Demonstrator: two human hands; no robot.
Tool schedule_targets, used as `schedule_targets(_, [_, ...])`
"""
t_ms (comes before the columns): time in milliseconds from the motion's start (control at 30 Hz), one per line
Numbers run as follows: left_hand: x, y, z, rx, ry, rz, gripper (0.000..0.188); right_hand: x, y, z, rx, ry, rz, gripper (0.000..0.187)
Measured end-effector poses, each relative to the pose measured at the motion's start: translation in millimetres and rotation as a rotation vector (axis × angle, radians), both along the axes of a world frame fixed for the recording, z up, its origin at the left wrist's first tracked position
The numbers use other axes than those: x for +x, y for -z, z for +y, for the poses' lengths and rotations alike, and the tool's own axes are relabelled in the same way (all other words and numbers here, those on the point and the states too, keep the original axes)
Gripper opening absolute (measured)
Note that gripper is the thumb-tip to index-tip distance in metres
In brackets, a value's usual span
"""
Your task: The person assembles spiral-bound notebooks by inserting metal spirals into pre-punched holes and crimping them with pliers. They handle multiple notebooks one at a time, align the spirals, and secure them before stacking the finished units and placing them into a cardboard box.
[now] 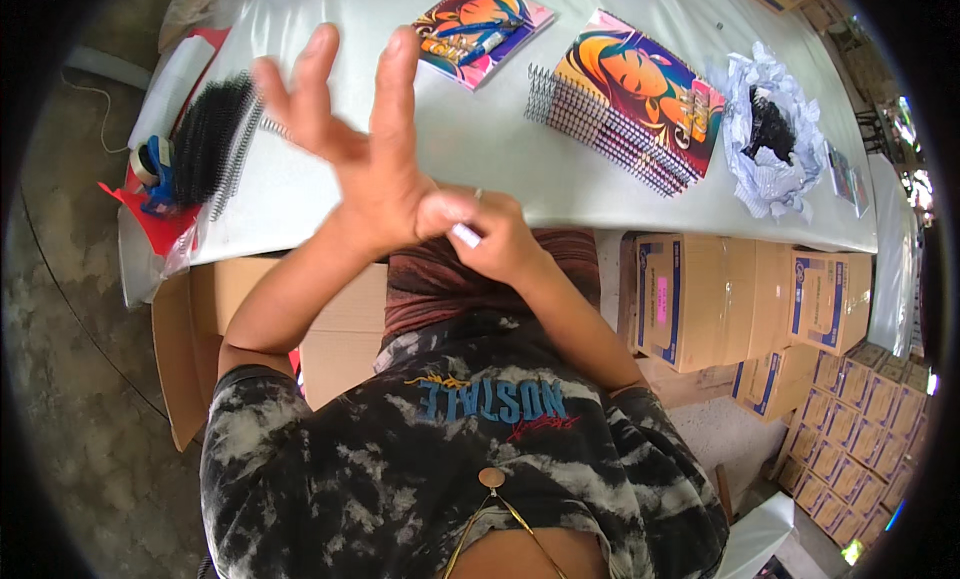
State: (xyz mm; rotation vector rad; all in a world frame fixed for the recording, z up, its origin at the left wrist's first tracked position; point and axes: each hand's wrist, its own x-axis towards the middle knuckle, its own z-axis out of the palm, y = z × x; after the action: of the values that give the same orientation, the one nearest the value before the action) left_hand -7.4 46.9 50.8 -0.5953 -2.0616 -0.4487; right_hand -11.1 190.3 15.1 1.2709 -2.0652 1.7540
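Note:
My left hand [390,169] is raised over the near edge of the table, its fingers spread and slightly blurred. Its thumb reaches across to my right hand [505,237], whose fingers are closed against it. A small white piece [466,235] shows where the two hands meet; whether it is held or stuck to the thumb, I cannot tell. Beyond my hands lie a colourful spiral notebook [455,54] with blue pens [490,41] on it and a fanned stack of spiral notebooks [640,94].
Black binding coils [213,139] lie at the left beside a blue tape dispenser [155,174] and a white roll [172,89]. Crumpled paper [750,179] holding black material sits at the right. Cardboard boxes [715,299] stand below the table's right side; an open carton [180,349] is at the left.

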Motion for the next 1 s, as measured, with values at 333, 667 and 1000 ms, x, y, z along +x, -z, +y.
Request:
schedule_targets(333, [54.7, -46.0, 23.9, 0.303, 0.338, -0.597, 0.058, 2.4, -48.2, -1.7, -0.126, 0.056, 0.105, 0.078])
schedule_targets(667, [10.6, -41.2, -5.6, 1.289, 0.444, -1.109, 0.013, -28.6, -68.1, 27.6, -0.099, -0.004, -0.679, 0.013])
schedule_targets(1000, [-16.4, -51.5, -16.3, 0.744, 0.511, -1.254, 0.016, -10.4, -63.6, 22.2, -0.067, 0.293, -0.396, 0.020])
